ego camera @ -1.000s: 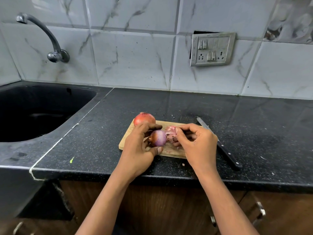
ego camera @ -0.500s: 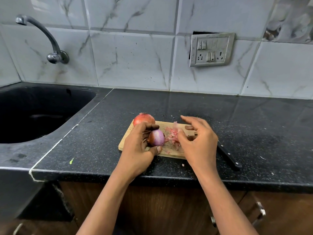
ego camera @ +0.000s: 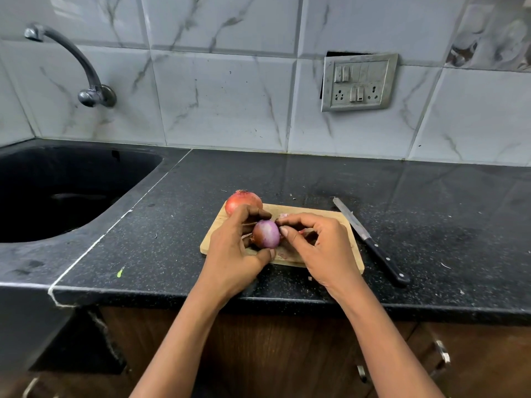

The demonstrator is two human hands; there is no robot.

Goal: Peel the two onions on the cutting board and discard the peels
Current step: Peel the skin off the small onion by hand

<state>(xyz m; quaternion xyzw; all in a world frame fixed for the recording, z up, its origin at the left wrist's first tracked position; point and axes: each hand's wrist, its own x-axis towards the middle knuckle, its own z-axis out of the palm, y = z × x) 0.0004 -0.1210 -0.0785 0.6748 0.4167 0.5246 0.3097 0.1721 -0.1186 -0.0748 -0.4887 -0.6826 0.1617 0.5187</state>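
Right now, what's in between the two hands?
The head view shows a partly peeled purple onion there. The left hand holds it over the cutting board, and the right hand pinches at its skin.

The right hand (ego camera: 324,248), spread open over the cutting board (ego camera: 301,209) half a second ago, has come back to the part-peeled onion (ego camera: 266,234), thumb and forefinger pinching at its right end; the loose peels (ego camera: 284,215) lie mostly hidden beneath it.

The cutting board (ego camera: 310,212) is seen as matt wood, the counter (ego camera: 287,179) as glossy speckled stone, the onion (ego camera: 267,234) as smooth-skinned.
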